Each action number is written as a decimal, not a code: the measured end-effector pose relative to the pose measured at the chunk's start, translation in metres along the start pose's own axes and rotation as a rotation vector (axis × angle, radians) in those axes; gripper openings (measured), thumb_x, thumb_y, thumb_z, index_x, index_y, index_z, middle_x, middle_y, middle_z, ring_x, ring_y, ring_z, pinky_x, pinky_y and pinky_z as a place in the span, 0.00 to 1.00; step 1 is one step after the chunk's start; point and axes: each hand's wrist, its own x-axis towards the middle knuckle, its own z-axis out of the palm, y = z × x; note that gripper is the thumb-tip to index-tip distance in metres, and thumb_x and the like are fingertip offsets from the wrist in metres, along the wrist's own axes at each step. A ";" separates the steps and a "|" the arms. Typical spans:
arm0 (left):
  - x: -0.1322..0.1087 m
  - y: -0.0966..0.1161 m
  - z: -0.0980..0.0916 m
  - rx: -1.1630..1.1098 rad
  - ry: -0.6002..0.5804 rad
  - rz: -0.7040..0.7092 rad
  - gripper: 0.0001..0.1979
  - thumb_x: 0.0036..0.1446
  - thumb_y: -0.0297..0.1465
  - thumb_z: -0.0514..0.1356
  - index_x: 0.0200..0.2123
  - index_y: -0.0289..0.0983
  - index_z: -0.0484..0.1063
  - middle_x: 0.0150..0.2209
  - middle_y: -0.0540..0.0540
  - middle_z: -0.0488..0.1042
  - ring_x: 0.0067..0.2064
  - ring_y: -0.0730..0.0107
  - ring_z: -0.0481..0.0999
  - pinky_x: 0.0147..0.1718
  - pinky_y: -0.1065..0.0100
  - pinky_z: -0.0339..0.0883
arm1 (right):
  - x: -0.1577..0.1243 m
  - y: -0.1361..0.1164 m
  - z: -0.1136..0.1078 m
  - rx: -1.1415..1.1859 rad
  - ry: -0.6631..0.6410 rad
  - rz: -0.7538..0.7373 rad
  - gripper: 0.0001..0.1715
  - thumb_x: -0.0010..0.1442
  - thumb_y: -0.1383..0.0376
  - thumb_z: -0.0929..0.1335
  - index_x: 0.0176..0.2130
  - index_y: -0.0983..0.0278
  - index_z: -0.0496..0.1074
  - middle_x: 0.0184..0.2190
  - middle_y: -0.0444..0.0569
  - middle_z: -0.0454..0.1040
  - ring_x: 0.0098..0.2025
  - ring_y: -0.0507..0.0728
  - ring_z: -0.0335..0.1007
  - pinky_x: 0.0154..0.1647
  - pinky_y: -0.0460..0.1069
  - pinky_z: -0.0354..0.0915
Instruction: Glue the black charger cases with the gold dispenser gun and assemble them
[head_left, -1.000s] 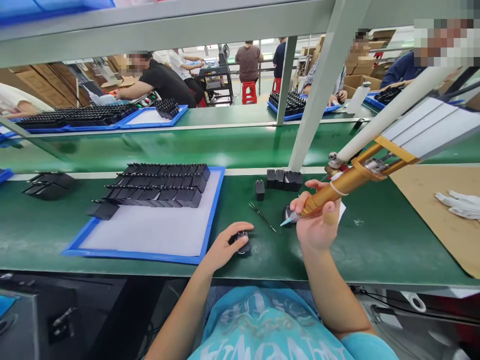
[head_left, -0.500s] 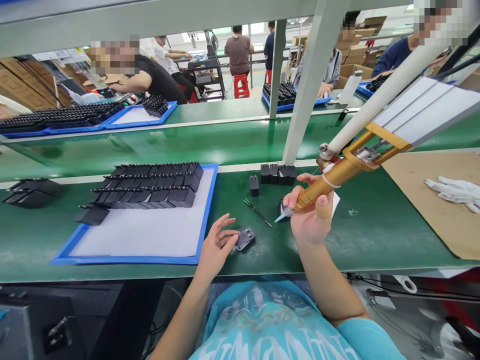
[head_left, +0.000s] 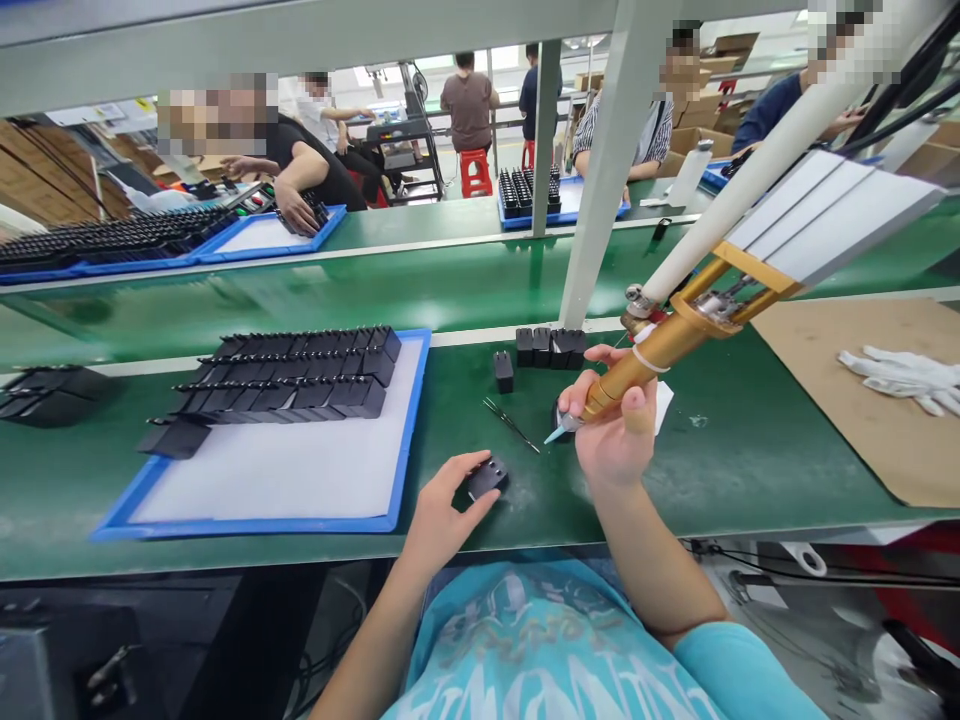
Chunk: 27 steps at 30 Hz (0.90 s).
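Observation:
On the green bench, my left hand (head_left: 444,508) has its thumb and fingers around the sides of a black plug adapter (head_left: 487,480), whose pins point up. My right hand (head_left: 616,430) is wrapped round a gold glue dispenser (head_left: 651,345) with a pale blue nozzle tip (head_left: 555,435) pointing down to the left. Another black part lies behind that nozzle, mostly hidden by the right fingers. Tweezers (head_left: 511,425) lie between the two hands. Just behind them stands a single black adapter (head_left: 503,371), near a short row of black adapters (head_left: 551,348).
A blue-rimmed tray (head_left: 409,440) at left holds rows of black adapters (head_left: 292,370). More black pieces (head_left: 52,392) sit at the far left. White gloves (head_left: 900,375) rest on brown cardboard (head_left: 832,380) at right. A grey post (head_left: 600,200) rises behind the bench. Co-workers sit beyond.
My left hand has shifted from pinching the adapter's left edge to spanning its sides. The right hand keeps the dispenser in about the same place. A co-worker's hand has reached onto the far tray.

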 end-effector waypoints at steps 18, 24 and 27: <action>-0.006 -0.008 0.030 0.206 0.139 -0.072 0.18 0.58 0.40 0.61 0.50 0.40 0.69 0.45 0.43 0.80 0.44 0.56 0.80 0.43 0.59 0.73 | -0.004 -0.009 0.020 0.048 -0.157 0.205 0.22 0.60 0.47 0.66 0.45 0.60 0.66 0.36 0.46 0.77 0.33 0.55 0.77 0.42 0.56 0.73; 0.005 0.013 0.027 0.140 0.154 -0.010 0.17 0.55 0.38 0.63 0.47 0.41 0.69 0.41 0.46 0.80 0.39 0.62 0.80 0.39 0.65 0.72 | -0.011 -0.007 0.029 0.136 -0.124 0.245 0.28 0.54 0.43 0.68 0.45 0.58 0.65 0.33 0.43 0.74 0.17 0.47 0.61 0.14 0.44 0.58; 0.008 0.020 0.024 0.125 0.185 0.019 0.17 0.53 0.37 0.65 0.45 0.40 0.70 0.39 0.47 0.80 0.37 0.64 0.80 0.38 0.67 0.72 | -0.012 -0.007 0.030 0.144 -0.090 0.248 0.28 0.53 0.42 0.69 0.44 0.58 0.64 0.35 0.43 0.73 0.16 0.45 0.60 0.13 0.43 0.55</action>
